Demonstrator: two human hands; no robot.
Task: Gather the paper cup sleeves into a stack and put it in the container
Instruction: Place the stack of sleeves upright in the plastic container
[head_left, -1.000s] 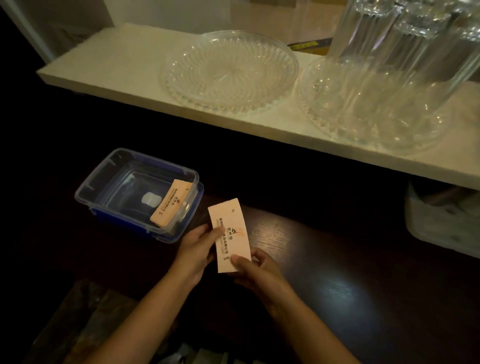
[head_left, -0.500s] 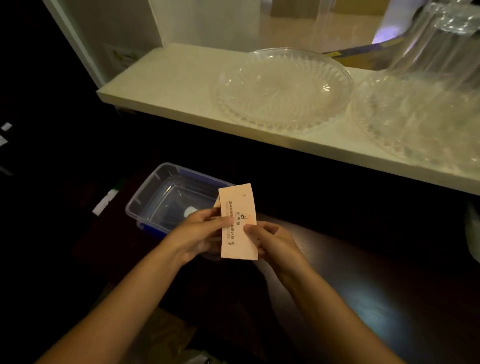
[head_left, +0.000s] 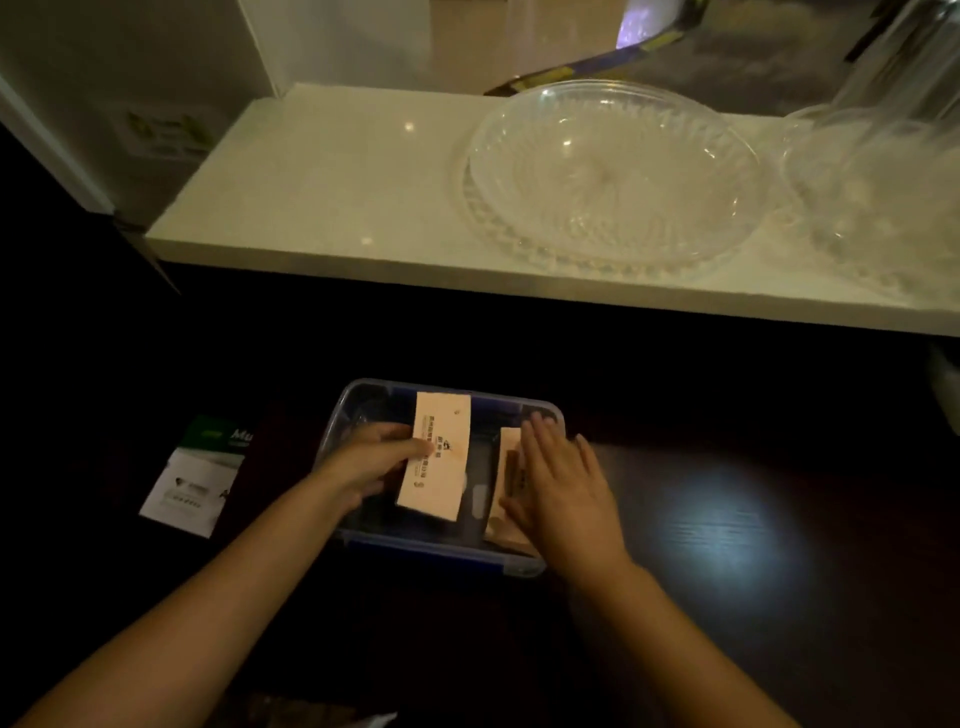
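Note:
A clear plastic container (head_left: 363, 395) with a blue base sits on the dark table in front of me. My left hand (head_left: 371, 460) grips a flat, pale orange stack of paper cup sleeves (head_left: 439, 457) with black print, held over the container's inside. My right hand (head_left: 558, 483) lies with fingers spread and flat on a second sleeve (head_left: 508, 457) that leans against the container's right wall. That sleeve is mostly hidden under the hand.
A white and green leaflet (head_left: 195, 480) lies on the table to the left of the container. Above, a white shelf (head_left: 322, 176) carries a cut-glass dish (head_left: 608, 176) and more glassware (head_left: 878, 197) at the right.
Both hands have moved forward from in front of the container to over it. My right hand has let go of the stack and now rests on the sleeve at the container's right wall.

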